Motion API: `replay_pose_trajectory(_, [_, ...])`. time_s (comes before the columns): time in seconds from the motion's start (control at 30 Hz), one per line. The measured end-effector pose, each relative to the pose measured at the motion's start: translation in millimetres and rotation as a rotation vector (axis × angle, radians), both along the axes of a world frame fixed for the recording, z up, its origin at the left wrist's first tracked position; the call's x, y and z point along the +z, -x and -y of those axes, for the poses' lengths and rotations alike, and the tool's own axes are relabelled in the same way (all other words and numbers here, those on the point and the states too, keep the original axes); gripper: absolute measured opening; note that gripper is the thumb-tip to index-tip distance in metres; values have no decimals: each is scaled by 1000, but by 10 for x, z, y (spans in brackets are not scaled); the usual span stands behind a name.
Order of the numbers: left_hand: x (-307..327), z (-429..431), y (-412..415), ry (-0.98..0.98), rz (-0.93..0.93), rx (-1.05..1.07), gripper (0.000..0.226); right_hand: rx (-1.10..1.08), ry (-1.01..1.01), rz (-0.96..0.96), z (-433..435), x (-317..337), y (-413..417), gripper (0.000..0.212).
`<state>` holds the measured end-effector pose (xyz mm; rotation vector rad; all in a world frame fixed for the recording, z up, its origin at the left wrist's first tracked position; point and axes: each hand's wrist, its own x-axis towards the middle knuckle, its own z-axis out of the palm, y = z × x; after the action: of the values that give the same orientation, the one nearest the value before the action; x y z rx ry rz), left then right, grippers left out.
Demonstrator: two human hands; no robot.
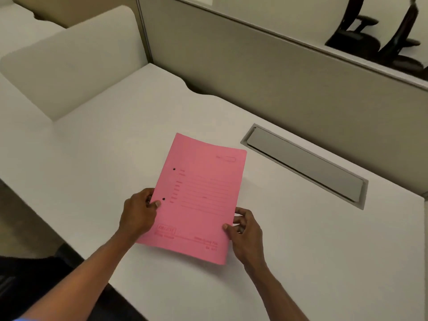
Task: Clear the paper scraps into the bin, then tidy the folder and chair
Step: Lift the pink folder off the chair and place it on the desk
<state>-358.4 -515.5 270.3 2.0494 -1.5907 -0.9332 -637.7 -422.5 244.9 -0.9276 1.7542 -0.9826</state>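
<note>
A closed pink folder [199,195] with two punch holes and printed lines lies over the white desk [301,251], turned a little clockwise. My left hand [139,212] grips its left edge near the lower punch hole, thumb on top. My right hand [245,232] pinches its lower right edge, thumb on the cover. No paper scraps and no bin are in view. The near chair shows only as a dark shape at the lower left.
A grey cable hatch [305,165] is set into the desk right of the folder. A beige partition wall [278,72] runs along the back. A cream side panel [69,63] stands at the left. Black office chairs [375,35] stand beyond the partition.
</note>
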Motion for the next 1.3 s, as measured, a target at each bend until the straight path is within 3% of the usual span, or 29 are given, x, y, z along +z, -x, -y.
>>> replay_pose_trajectory(0.43, [-233,2020,617,22,129,-33,30,-44,13,-44,1741,-342,335,61])
replay_pose_trajectory(0.8, [-495,2964,861,86,271,-84,36,-73,34,-143,2532,-531,286,61])
replay_pose_trajectory(0.93, [-515,3174,906,97,311,-135,42,-72,7,-252,2657,-555,193,59])
replay_pose_trajectory(1.13, [-596,3360,1071,84,415,-219,74,-67,-74,-419,2821,-507,138,69])
replay_pose_trajectory(1.3, [-711,3456,1217,150,488,-242,66,-51,-143,-595,2895,-506,154,68])
